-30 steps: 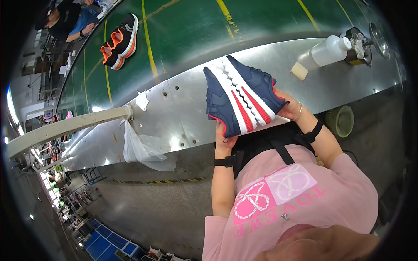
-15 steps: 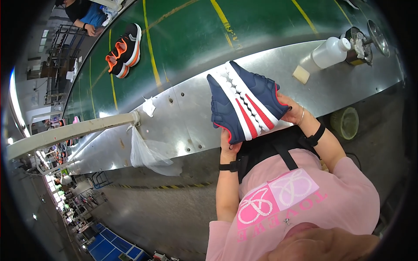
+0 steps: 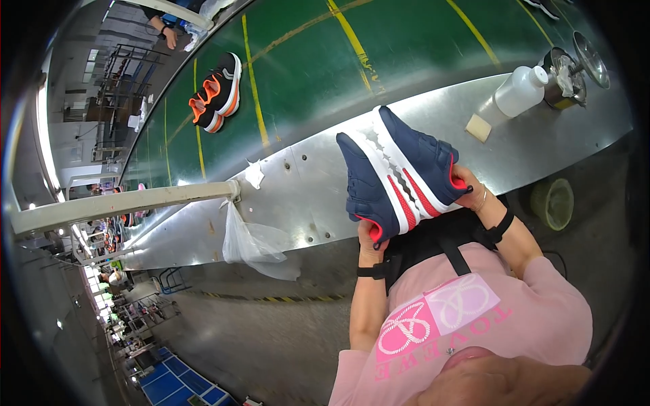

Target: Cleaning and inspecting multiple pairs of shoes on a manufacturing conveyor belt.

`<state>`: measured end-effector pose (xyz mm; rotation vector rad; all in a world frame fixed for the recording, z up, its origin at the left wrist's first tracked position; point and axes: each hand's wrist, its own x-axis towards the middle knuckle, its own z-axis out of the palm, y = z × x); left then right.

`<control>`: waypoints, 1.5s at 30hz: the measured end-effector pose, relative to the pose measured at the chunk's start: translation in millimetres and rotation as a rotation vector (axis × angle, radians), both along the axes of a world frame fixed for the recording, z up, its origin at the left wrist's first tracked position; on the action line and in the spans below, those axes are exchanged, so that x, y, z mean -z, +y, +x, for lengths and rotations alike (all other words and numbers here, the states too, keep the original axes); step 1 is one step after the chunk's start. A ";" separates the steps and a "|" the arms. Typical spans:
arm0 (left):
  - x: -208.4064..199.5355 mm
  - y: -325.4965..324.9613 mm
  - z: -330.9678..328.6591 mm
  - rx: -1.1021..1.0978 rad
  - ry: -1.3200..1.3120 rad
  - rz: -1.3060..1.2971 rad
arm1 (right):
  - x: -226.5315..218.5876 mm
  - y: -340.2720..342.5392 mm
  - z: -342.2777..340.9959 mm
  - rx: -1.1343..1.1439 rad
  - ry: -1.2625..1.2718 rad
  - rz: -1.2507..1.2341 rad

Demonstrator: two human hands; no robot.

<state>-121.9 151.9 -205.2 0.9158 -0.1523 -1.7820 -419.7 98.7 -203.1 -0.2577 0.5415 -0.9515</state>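
I hold a pair of navy sneakers with white soles, red sole patches and red linings, side by side with their soles facing each other. My left hand (image 3: 371,245) is closed on the heel of the left sneaker (image 3: 367,183). Closed round the heel collar of the right sneaker (image 3: 425,150) is my right hand (image 3: 472,189), its fingers partly inside the opening. Both toes point away from me, over the metal ledge (image 3: 318,179). A narrow gap shows between the wavy sole edges.
Black-and-orange sneakers (image 3: 218,95) lie on the green belt (image 3: 305,74). At the right stand a white bottle (image 3: 520,91), a metal pot (image 3: 563,78) and a pale block (image 3: 478,128). A plastic bag (image 3: 250,243) hangs from a beam (image 3: 128,205). A co-worker's hand (image 3: 169,37) shows far left.
The whole view has shifted, so the bench and belt appear farther right and slightly lower. Both hands keep their grip on the sneakers. Less of the co-worker shows at the far left.
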 end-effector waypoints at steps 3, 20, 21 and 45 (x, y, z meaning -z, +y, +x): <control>3.7 12.3 15.7 0.023 -0.087 -0.031 | -20.3 4.8 2.8 -0.065 0.250 -0.043; -87.4 -16.4 14.4 -0.106 -0.618 -0.600 | -91.2 3.5 17.5 0.282 0.496 -0.598; -92.2 -16.6 13.0 -0.108 -0.620 -0.605 | -94.0 3.4 18.9 0.330 0.617 -0.714; -119.3 -46.0 1.2 0.062 -1.658 -0.555 | -116.1 -19.3 46.9 0.280 1.565 -0.989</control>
